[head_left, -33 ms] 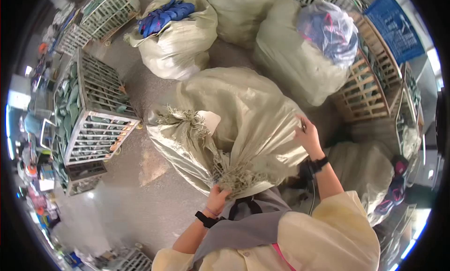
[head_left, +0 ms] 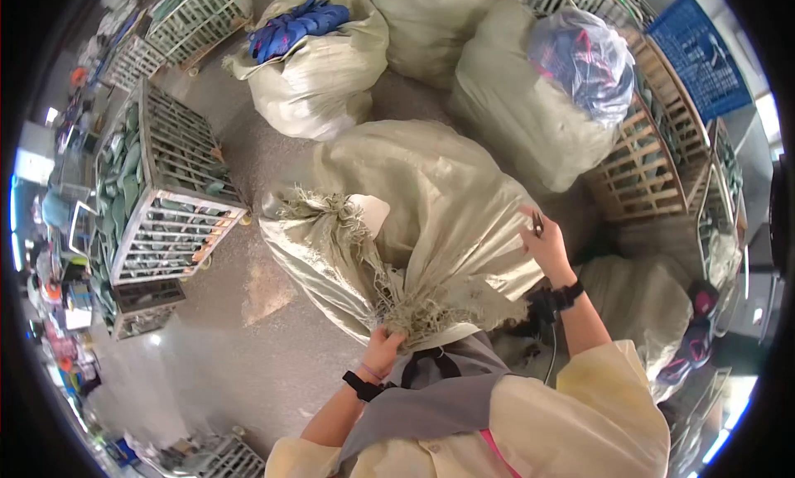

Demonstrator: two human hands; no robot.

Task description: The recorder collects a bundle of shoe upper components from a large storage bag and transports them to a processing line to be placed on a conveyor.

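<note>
A large pale woven sack (head_left: pixel 414 180) fills the middle, right in front of me, its frayed mouth gathered in bunches. My left hand (head_left: pixel 383 350) is closed on the near frayed edge, beside a tuft of loose strands (head_left: pixel 414 312). A second frayed bunch (head_left: pixel 319 206) sticks up at the sack's left, with a pale tag (head_left: pixel 370 215) next to it. Over the sack's right side is my right hand (head_left: pixel 544 240), its fingers curled around a small dark metal tool (head_left: pixel 537 224). The tool's kind is mostly hidden by the hand.
An open sack (head_left: pixel 319 93) with blue pieces stands behind, near other full sacks (head_left: pixel 513 105) and a clear bag (head_left: pixel 584 64). Slatted crates (head_left: pixel 178 188) of green pieces stand left; wooden crates (head_left: pixel 638 163) and a blue plastic crate (head_left: pixel 700 56) are right.
A frayed flap of the sack reaches farther right, and the tool in my right hand shows a little more. My left hand keeps its grip on the edge.
</note>
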